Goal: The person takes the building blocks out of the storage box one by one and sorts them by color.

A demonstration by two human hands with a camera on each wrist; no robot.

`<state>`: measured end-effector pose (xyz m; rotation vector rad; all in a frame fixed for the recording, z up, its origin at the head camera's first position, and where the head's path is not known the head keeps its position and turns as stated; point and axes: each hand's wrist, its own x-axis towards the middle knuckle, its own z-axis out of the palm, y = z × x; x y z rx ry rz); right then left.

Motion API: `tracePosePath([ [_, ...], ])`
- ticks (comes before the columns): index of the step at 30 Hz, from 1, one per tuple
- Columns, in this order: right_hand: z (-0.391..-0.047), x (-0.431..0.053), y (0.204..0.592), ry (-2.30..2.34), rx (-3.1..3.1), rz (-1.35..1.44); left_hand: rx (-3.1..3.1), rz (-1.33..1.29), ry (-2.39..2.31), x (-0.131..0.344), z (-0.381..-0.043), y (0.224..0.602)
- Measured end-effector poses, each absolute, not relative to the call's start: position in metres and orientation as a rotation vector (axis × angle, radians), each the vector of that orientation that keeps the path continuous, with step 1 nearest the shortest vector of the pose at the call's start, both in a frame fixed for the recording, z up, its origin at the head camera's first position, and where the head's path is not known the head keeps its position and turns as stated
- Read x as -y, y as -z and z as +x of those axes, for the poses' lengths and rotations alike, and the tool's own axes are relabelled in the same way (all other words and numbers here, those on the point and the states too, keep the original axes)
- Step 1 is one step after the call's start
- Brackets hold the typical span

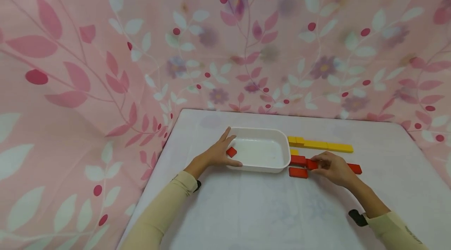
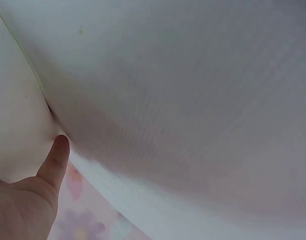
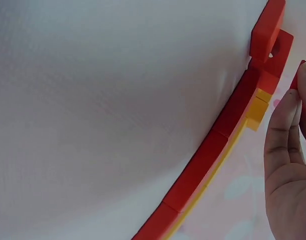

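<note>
My left hand [image 1: 220, 154] rests at the left end of a white plastic tray [image 1: 258, 169], its fingers spread and nearly straight, with the thumb along the front rim. In the left wrist view one digit of the left hand [image 2: 35, 200] touches a pale wall. A small red block [image 1: 231, 151] lies inside the tray near that hand. To the right of the tray, my right hand [image 1: 332, 168] pinches a red block [image 1: 311, 164] between thumb and fingers. The right wrist view shows only an edge of this held block.
Red blocks [image 1: 354, 168] form a row right of the tray, partly hidden by the right hand. A separate red block [image 1: 298, 173] lies in front of it. Yellow blocks [image 1: 327, 146] line up behind. A white-covered table [image 1: 246, 211] meets flowered pink cloth [image 1: 246, 66].
</note>
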<state>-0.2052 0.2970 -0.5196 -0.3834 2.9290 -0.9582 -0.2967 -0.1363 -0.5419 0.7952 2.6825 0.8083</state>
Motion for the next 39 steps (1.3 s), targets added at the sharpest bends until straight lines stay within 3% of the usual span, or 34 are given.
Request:
tracePosePath([
  [39,-0.205,-0.296,0.537,0.812,-2.842,-0.368,-2.651,0.775,-0.857,0.137,-0.298,0.54],
])
